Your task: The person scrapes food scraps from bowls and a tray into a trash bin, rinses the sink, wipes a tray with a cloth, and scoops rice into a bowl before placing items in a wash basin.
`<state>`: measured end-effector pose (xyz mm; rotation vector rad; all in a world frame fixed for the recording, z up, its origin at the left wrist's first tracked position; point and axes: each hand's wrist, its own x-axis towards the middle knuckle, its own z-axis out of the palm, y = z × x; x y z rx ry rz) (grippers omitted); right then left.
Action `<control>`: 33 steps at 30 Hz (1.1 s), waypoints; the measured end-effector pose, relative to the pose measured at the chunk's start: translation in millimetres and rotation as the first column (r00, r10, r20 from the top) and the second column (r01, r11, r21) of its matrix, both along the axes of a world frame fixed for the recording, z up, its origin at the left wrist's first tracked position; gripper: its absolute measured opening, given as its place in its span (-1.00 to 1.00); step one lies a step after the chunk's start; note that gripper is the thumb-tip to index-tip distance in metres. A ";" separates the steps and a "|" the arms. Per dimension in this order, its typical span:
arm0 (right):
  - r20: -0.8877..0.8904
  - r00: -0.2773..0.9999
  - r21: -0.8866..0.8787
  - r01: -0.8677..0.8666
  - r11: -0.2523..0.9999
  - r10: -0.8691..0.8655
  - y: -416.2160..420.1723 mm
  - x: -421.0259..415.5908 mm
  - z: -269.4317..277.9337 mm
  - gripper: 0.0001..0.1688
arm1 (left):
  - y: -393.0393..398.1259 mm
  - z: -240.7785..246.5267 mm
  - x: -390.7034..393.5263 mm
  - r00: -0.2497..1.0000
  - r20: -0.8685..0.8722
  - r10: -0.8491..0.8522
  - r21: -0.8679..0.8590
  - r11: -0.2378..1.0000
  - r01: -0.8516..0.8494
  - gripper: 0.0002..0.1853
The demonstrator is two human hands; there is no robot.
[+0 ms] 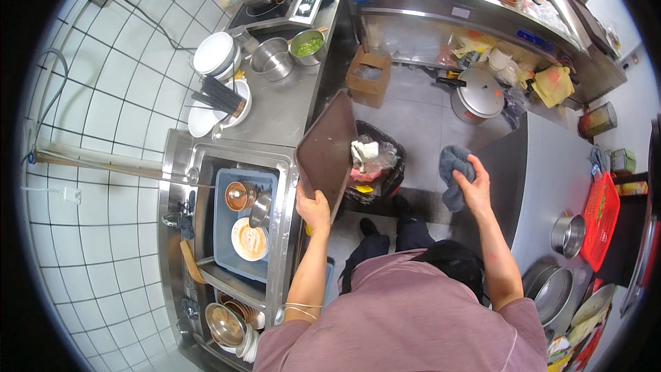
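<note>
My left hand grips the near end of a dark brown serving tray, which is tilted steeply on edge. The tray's far end reaches up past the counter's front edge, and it partly hides a black-lined rubbish bin behind it. Crumpled plastic and white waste fill the bin's mouth. On the other side, my right hand holds a bunched grey-blue cloth in the air, well apart from the tray. Below the cloth is the tiled floor.
At left, a steel sink holds a blue-grey plastic tub with dirty bowls. Several pots and bowls stand on the steel counter. A cardboard box and a pressure cooker rest on the floor. A steel cabinet stands at right.
</note>
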<state>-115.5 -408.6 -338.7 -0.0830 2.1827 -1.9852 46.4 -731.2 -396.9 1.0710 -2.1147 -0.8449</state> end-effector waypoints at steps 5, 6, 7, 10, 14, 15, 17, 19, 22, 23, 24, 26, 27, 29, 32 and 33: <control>0.101 0.970 0.030 -0.226 0.974 0.222 -36.7 -23.5 -70.9 -0.44 | 10.2 23.7 -12.7 1.000 0.019 0.020 -0.037 0.999 -0.020 -0.51; 0.106 0.955 -0.032 -0.277 0.960 0.279 -58.2 -20.3 -80.5 -0.43 | 10.4 29.9 -12.2 1.000 0.018 0.012 -0.029 0.999 -0.012 -0.51; 0.063 0.923 -0.116 -0.371 0.921 0.380 -84.1 -17.0 -73.2 -0.42 | 12.0 37.4 -12.7 1.000 0.015 0.006 -0.018 1.000 -0.005 -0.51; -0.057 0.830 -0.224 -0.552 0.803 0.555 -163.7 8.5 -43.9 -0.46 | 21.9 65.0 -19.3 0.999 0.025 0.031 -0.014 0.999 -0.031 -0.58; -0.388 0.720 -0.212 -0.677 0.705 0.575 -264.6 68.2 -38.0 -0.52 | 36.7 104.4 -33.5 1.000 0.019 0.005 -0.091 0.996 -0.003 -0.60; -0.439 0.731 -0.164 -0.637 0.753 0.523 -279.6 67.7 -35.8 -0.52 | 33.6 107.6 -29.1 1.000 0.006 0.006 -0.093 0.996 -0.006 -0.59; -0.571 0.776 -0.296 -0.500 0.814 0.269 -309.0 59.8 -36.0 -0.50 | 31.6 123.2 -27.8 0.998 0.057 -0.009 -0.169 0.985 0.019 -0.55; -0.435 0.866 -0.360 -0.419 0.834 0.247 -310.1 56.4 -21.0 -0.50 | 30.3 127.1 -21.7 0.992 0.112 0.061 -0.036 0.998 -0.057 -0.53; -0.048 0.987 -0.351 -0.163 0.922 0.156 -331.7 28.0 -53.7 -0.61 | 27.7 120.2 -9.9 1.000 0.013 0.009 0.002 1.000 -0.009 -0.54; -0.080 0.996 -0.294 -0.049 0.954 0.026 -335.5 14.1 -72.9 -0.63 | 30.8 122.5 -10.7 0.999 -0.023 -0.026 0.014 1.000 0.027 -0.54; -0.034 0.999 -0.244 -0.016 0.970 0.008 -336.1 3.8 -92.3 -0.63 | 36.2 128.6 -12.7 0.998 -0.045 -0.036 0.100 0.994 0.040 -0.54; -0.044 0.997 -0.135 0.053 0.989 -0.059 -341.4 -7.0 -129.7 -0.62 | 39.4 130.2 -7.4 0.996 -0.087 -0.029 0.134 0.990 0.040 -0.54; -0.056 0.995 -0.078 0.076 0.994 -0.081 -343.5 -10.8 -148.6 -0.62 | 40.6 130.0 -4.8 0.994 -0.110 -0.025 0.151 0.988 0.042 -0.53; -0.077 0.992 0.042 0.108 0.993 -0.105 -341.9 -14.8 -178.2 -0.64 | 42.9 138.7 -1.8 0.994 -0.098 -0.049 0.161 0.985 0.065 -0.52; 0.005 1.000 0.131 0.029 0.991 -0.030 -328.9 5.3 -204.7 -0.64 | 42.1 147.1 3.9 0.986 -0.168 0.001 0.158 0.987 0.026 -0.52; 0.051 0.998 0.195 -0.036 0.980 0.026 -322.1 13.5 -209.8 -0.65 | 42.2 149.8 5.3 0.977 -0.210 0.027 0.157 0.988 0.007 -0.52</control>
